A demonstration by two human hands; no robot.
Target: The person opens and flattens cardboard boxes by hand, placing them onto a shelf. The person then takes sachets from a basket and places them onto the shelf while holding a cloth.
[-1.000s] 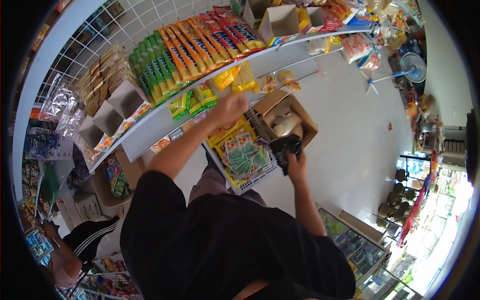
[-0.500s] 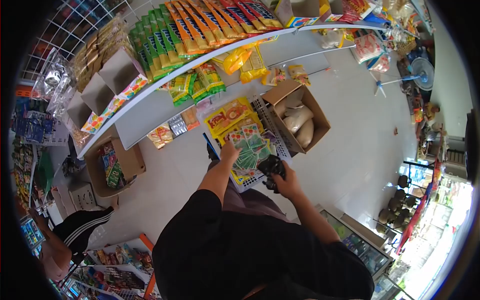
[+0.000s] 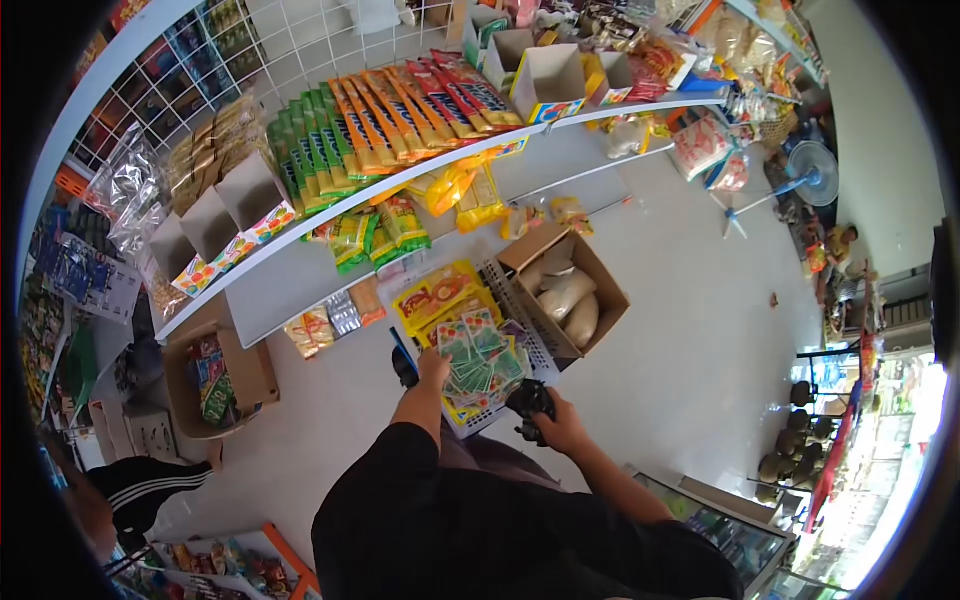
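A white perforated plastic basket (image 3: 540,345) stands before my legs, holding yellow packets (image 3: 436,288) and a fanned pile of green-and-white sachets (image 3: 478,352). My left hand (image 3: 434,368) is at the basket's left side, its fingers closed at the edge of the green sachets; the fingertips are partly hidden. At the near right corner, my right hand (image 3: 562,425) grips a bunch of glossy black packets (image 3: 530,408), whose exact kind is unclear. An open cardboard box (image 3: 605,318) with pale filled bags (image 3: 568,300) sits right beside the basket.
A curved shelf (image 3: 400,185) ahead carries green, orange and red packets (image 3: 375,120) and small open boxes (image 3: 550,80). Another cardboard box (image 3: 250,370) stands left on the floor. A glass case (image 3: 700,510) is at right, a fan (image 3: 812,172) farther off. Someone's striped sleeve or trouser leg (image 3: 155,488) shows left.
The view has shifted, so the shelf shows more of its top and the basket sits lower left. Both hands keep about the same place at the basket, the right still holding the black packets.
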